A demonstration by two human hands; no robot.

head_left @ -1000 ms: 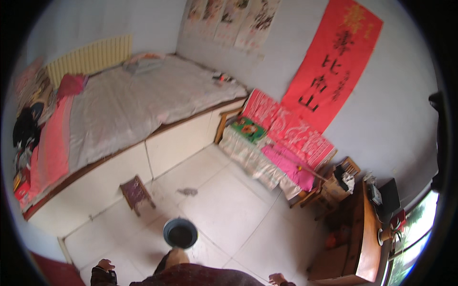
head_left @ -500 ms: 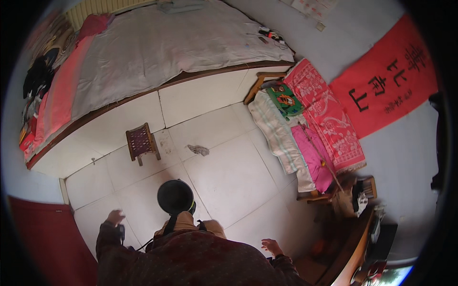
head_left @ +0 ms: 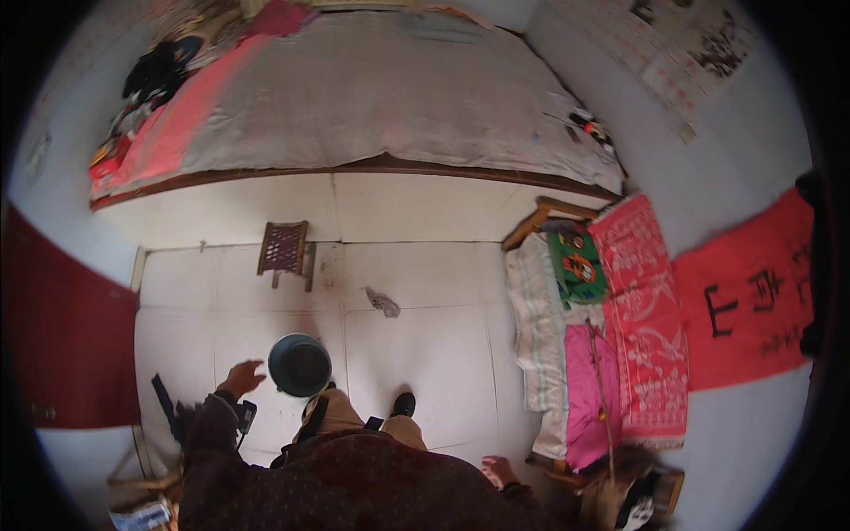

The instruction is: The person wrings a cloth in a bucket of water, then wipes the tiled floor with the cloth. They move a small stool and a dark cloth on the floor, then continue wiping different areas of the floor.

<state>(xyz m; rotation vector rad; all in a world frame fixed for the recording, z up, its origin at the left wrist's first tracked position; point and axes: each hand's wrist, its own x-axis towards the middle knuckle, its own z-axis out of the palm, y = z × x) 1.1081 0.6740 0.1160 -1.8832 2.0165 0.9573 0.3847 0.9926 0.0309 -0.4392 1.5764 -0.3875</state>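
Observation:
A dark blue-grey bucket stands on the floor just ahead of my feet. My left hand hovers left of the bucket, apart from it, fingers stretched out and holding nothing. A small black device with a cord is strapped at that wrist. Low on my right side hangs my right hand, its fingers loosely apart with nothing in them. A crumpled grey rag lies on the tiles beyond the bucket. Farther off, a small wooden stool with a woven purple seat stands near the bed's base.
A wide bed with a grey sheet spans the far side. On the right, a wooden seat carries a striped quilt, a pink cushion and a stick. A dark red door is at the left.
My view has turned to the right, and I stand with the bucket more to my left. My left hand has moved nearer the bucket; my right hand hangs closer to my body.

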